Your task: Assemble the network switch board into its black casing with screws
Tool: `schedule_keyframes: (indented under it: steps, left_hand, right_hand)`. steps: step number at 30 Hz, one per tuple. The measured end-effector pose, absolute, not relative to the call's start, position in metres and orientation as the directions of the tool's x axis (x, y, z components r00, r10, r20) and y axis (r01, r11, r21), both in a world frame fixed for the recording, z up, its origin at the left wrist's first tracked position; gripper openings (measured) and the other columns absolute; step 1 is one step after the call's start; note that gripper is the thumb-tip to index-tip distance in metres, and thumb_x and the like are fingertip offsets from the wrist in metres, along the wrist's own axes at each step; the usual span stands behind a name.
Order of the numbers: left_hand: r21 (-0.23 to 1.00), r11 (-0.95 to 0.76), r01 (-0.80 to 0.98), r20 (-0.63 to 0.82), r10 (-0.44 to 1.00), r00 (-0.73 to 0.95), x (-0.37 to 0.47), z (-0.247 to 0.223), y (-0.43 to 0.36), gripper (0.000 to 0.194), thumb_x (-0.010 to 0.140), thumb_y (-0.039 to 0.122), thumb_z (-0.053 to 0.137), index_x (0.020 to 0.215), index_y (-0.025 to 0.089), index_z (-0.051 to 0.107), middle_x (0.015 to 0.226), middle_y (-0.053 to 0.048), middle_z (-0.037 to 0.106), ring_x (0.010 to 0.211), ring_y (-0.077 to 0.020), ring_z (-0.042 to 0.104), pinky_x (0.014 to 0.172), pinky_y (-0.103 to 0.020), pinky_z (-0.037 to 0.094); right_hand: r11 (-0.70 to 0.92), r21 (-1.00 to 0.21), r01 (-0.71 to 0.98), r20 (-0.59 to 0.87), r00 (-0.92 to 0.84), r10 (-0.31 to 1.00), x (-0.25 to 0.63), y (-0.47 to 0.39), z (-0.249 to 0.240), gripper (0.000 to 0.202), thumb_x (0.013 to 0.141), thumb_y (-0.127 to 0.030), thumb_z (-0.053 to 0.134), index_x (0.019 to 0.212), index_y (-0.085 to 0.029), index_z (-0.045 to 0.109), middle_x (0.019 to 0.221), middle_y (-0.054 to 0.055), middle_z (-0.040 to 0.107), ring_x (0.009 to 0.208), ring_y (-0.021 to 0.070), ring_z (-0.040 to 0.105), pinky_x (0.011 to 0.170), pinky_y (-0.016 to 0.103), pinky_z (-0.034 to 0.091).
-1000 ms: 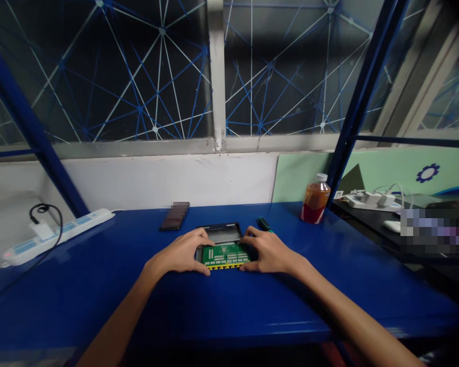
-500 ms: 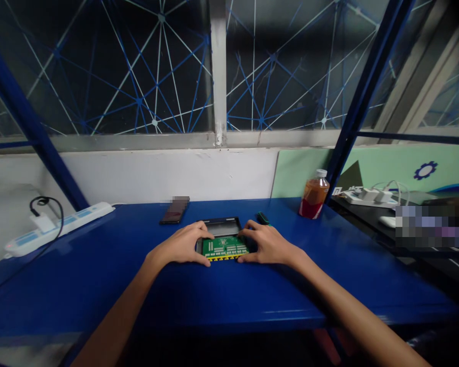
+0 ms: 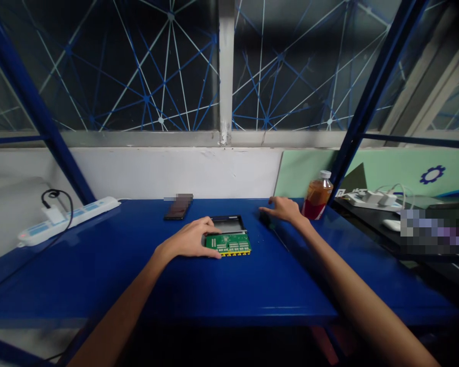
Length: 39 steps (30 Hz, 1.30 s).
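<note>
A green circuit board (image 3: 233,243) with a yellow strip along its near edge lies on the blue table. Behind it, and touching it, is a black rectangular case (image 3: 229,224). My left hand (image 3: 197,238) grips the board's left end, thumb at the near corner and fingers over the far side. Farther right, my right hand (image 3: 285,208) hovers with fingers apart and nothing in them. Just below its fingertips lies a screwdriver (image 3: 278,237), its dark handle partly in shadow and its thin shaft pointing toward me.
A phone (image 3: 179,206) lies at the back left. On the far left is a white power strip (image 3: 80,216) with a plugged-in charger and black cable. A drink bottle (image 3: 318,196) stands behind my right hand. Blue frame posts (image 3: 61,148) rise at both sides.
My right hand has let go of the board's right end and moved right and back, over the screwdriver. The left hand keeps its hold on the board. The view has shifted slightly.
</note>
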<state>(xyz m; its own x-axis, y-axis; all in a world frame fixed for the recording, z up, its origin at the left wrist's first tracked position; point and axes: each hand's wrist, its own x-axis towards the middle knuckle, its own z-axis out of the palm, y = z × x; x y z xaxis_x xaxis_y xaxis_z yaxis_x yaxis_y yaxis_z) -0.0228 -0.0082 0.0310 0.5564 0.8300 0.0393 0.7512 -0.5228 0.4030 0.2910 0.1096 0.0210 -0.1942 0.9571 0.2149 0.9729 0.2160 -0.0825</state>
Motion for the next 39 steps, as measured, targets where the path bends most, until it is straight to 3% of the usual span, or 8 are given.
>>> schedule_keyframes:
  steps: [6,11,25,33,39]
  left_hand:
    - [0.347,-0.548,0.761,0.036,0.819,0.573,-0.016,0.025,-0.009,0.075,0.066,0.068,0.066,0.128,0.028,0.057,0.119,-0.009,0.049,0.109,-0.0315,0.047,0.087,-0.04,0.04]
    - [0.337,-0.57,0.749,0.051,0.806,0.59,-0.016,0.021,-0.006,0.07,0.068,0.067,0.066,0.125,0.027,0.06,0.117,-0.008,0.05,0.108,-0.0297,0.047,0.087,-0.038,0.04]
    - [0.31,-0.576,0.756,0.059,0.805,0.59,-0.014,0.022,-0.007,0.064,0.072,0.061,0.067,0.126,0.028,0.059,0.115,-0.008,0.051,0.106,-0.0288,0.049,0.085,-0.038,0.042]
    - [0.32,-0.579,0.75,0.084,0.806,0.586,-0.014,0.023,-0.009,0.066,0.069,0.063,0.067,0.125,0.029,0.06,0.117,-0.008,0.051,0.106,-0.0295,0.05,0.085,-0.039,0.042]
    - [0.328,-0.593,0.736,0.159,0.802,0.576,-0.013,0.022,-0.009,0.063,0.072,0.066,0.063,0.123,0.029,0.06,0.117,-0.008,0.052,0.102,-0.0284,0.052,0.083,-0.039,0.043]
  right_hand:
    - [0.248,-0.05,0.967,0.098,-0.242,0.965,0.287,0.1,-0.005,0.053,0.082,-0.064,0.051,0.109,-0.02,0.064,0.099,0.015,0.07,0.092,0.0311,0.066,0.066,0.035,0.046]
    - [0.277,-0.017,0.961,0.1,-0.275,0.956,0.28,0.097,-0.006,0.045,0.087,-0.052,0.048,0.112,-0.017,0.061,0.104,0.017,0.069,0.096,0.0313,0.066,0.069,0.036,0.047]
    - [0.279,-0.033,0.96,0.117,-0.273,0.955,0.28,0.1,-0.01,0.043,0.085,-0.05,0.051,0.112,-0.018,0.061,0.102,0.016,0.069,0.094,0.0308,0.065,0.07,0.035,0.047]
    - [0.298,-0.18,0.937,0.26,-0.247,0.934,0.283,0.102,-0.005,0.039,0.083,-0.046,0.057,0.109,-0.018,0.063,0.094,0.014,0.071,0.087,0.0286,0.066,0.07,0.034,0.047]
    - [0.361,-0.376,0.854,0.484,-0.151,0.862,0.288,0.099,0.016,0.045,0.095,-0.048,0.034,0.114,-0.013,0.056,0.082,0.009,0.069,0.071,0.0191,0.066,0.064,0.027,0.048]
